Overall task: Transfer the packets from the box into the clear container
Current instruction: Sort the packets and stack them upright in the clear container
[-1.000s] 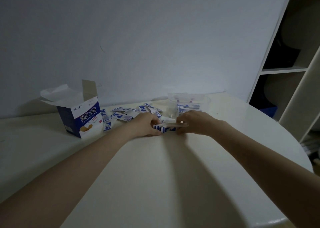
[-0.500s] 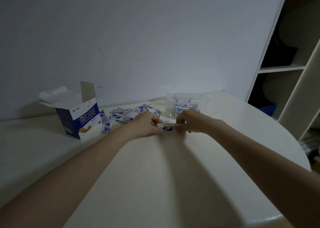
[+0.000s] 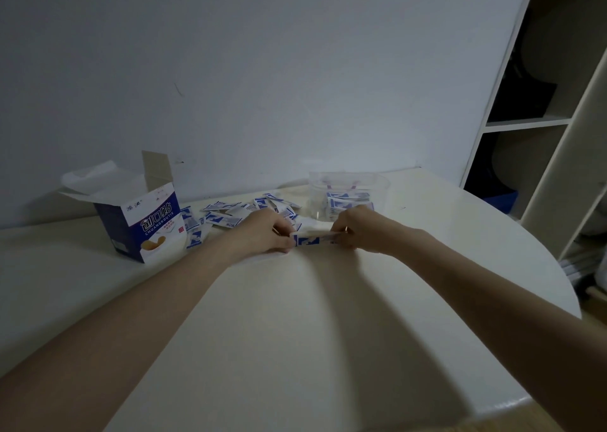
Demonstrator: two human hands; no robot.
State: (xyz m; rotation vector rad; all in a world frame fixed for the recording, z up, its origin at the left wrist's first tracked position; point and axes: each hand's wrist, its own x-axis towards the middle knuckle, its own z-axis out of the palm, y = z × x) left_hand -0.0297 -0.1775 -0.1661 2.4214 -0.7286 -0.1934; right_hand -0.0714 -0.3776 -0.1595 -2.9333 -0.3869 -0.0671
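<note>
Left hand (image 3: 262, 233) and right hand (image 3: 358, 229) are pinching opposite ends of a small packet stack (image 3: 310, 238) at frame centre, just above the table (image 3: 295, 333). Loose packets (image 3: 226, 215) are lying between box (image 3: 144, 221), centre left, and container (image 3: 348, 195), behind the right hand, partly filled.

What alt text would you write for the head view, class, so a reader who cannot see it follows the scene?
Two bare hands, left hand and right hand, pinch a small stack of packets between them on a white table. Behind lie loose packets, an open blue box at left and a clear container already holding packets.
</note>
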